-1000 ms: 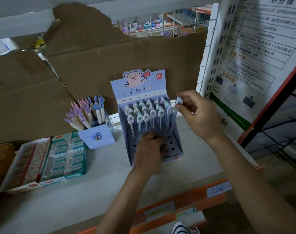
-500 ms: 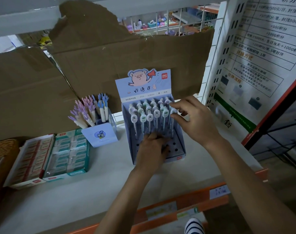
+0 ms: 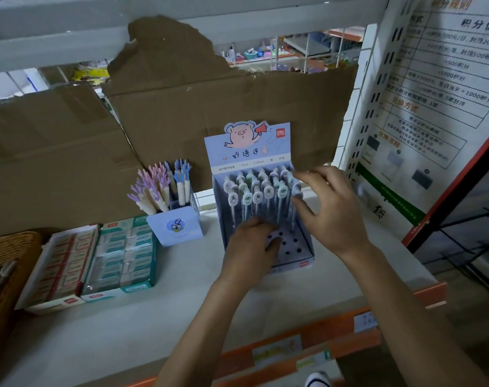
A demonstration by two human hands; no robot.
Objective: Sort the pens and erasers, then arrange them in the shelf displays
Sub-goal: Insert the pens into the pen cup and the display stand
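**My two hands at the pen box**

The pen box point(image 3: 248, 159) stands on the white shelf point(image 3: 182, 291), a bit right of the middle, with its back to the brown cardboard point(image 3: 70, 152). It is light blue. Its tall back card has a pink pig with a red horn on it. The pens point(image 3: 257, 195) stand up in rows in the far part of the box. They are thin, and each has a round pale top, some white and some greenish. The near part of the box floor shows dark round holes point(image 3: 293, 245).

My left hand point(image 3: 250, 247) lies on the near part of the box, on the floor with the holes. Its fingers are close together and bent a little, pressing down.

My right hand point(image 3: 332, 210) is at the right side of the box. Its fingers point(image 3: 310, 177) are spread and bent, with the tips at the right row of pens. It is blurry there, so I cannot tell if they pinch a pen or just touch one.

Left of the box is a small blue cup point(image 3: 176, 227) full of pens with little hand shapes on top point(image 3: 159, 185), purple, pink and blue. Left of the cup lie a green eraser box point(image 3: 123, 255) and a red one point(image 3: 59, 269), side by side. A basket point(image 3: 3, 261) is at the far left.
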